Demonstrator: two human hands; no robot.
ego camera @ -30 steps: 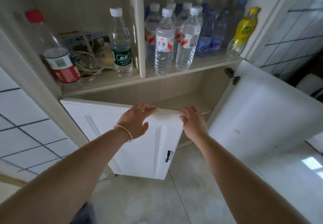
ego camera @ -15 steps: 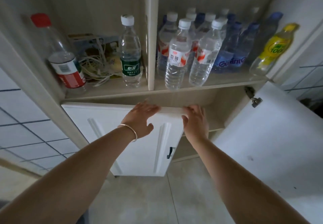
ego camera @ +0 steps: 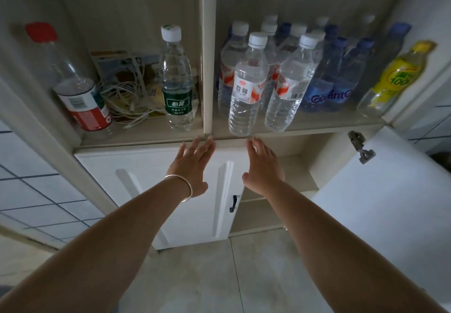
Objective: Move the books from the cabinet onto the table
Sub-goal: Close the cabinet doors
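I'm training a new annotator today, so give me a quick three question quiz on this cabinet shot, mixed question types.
1. True or false: the left hand grips a bottle.
2. Which lower door stands swung open? A) the left door B) the right door
3. Fill in: the bottle with the green label stands in the ____ shelf compartment, beside the tangle of cables.

Key
1. False: its fingers are straight, and so are those of the right hand.
2. B.
3. Left.
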